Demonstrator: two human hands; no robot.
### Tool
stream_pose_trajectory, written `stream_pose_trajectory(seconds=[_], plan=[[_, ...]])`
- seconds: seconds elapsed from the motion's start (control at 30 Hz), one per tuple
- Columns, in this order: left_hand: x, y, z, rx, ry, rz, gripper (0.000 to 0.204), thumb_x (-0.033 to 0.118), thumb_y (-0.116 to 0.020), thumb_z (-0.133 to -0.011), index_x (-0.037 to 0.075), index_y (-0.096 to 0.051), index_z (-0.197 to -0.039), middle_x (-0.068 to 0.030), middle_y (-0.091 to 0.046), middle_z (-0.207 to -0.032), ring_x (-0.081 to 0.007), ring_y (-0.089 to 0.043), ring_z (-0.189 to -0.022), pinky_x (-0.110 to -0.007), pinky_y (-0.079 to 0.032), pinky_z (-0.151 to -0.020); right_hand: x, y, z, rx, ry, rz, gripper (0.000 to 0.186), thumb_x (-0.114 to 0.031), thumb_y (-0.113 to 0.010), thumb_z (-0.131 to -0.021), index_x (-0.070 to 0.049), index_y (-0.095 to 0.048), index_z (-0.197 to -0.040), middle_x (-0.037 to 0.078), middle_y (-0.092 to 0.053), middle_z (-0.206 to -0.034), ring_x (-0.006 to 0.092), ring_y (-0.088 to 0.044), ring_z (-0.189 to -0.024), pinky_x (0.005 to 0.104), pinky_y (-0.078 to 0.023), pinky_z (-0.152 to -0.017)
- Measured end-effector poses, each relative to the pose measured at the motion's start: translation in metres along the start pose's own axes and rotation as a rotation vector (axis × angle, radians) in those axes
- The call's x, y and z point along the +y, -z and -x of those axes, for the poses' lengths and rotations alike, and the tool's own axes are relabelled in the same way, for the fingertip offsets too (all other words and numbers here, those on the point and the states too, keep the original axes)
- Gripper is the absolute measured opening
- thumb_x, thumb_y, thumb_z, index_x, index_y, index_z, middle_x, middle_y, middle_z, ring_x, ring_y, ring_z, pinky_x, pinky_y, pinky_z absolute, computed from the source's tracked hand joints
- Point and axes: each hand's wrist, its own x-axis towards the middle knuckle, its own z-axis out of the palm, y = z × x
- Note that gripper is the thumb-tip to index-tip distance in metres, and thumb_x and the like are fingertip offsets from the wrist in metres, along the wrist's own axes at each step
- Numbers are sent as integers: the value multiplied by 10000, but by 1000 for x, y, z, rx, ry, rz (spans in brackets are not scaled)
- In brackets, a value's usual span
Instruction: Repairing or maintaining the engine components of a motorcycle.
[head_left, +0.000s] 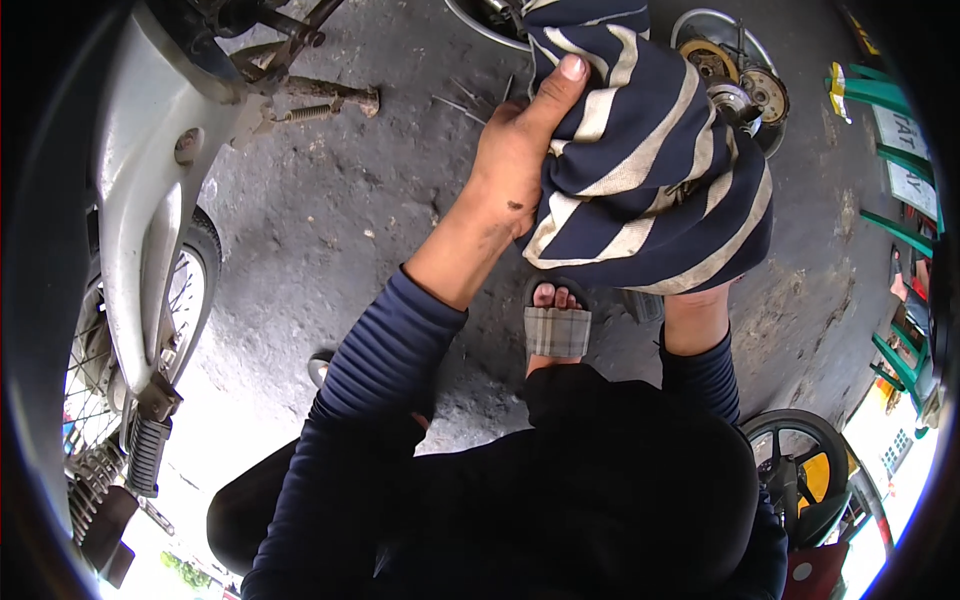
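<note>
A navy cloth with cream stripes [650, 160], bunched and folded, hangs before me above the floor. It looks like a knitted garment or rag. My left hand [515, 150] grips its left side, the thumb lying on top and the fingers hidden behind the fabric. Beneath the cloth's lower right edge, my right hand [700, 298] shows only at the wrist; the cloth covers its fingers, so its grip is hidden. Whatever the cloth may wrap does not show.
A motorcycle [150, 200] stands at the left, its footpeg and spoked wheel showing. Beyond the cloth, a metal basin [690, 25] holds greasy round parts. Thin metal tools [462, 105] lie on the dark floor. Green stools [880, 95] and a black wheel [800, 425] are at the right.
</note>
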Motion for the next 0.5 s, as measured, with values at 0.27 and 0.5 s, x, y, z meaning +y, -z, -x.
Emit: stream_pose_trajectory(seconds=[0.27, 0.5], plan=[[-6, 101, 76, -151, -66, -797, 700, 550, -574, -907, -19, -507, -1309, -202, -600, -1233, -299, -599, -1136, -378, -471, -953, -6, -31, 22, -126, 27, -43, 501, -251, -544, -940, -21, -465, -1379, 173, -521, -1357, 300, -531, -1231, 413, -433, -1021], [-139, 210, 226, -419, -4, -1746, 156, 157, -618, -840, 71, -622, -969, -117, -630, -976, -289, -661, -873, -388, -557, -719, -19, -44, 21, -169, 79, -98, 498, -260, -550, -930, -31, -482, -1367, 172, -530, -1341, 312, -539, -1211, 433, -440, -1004]])
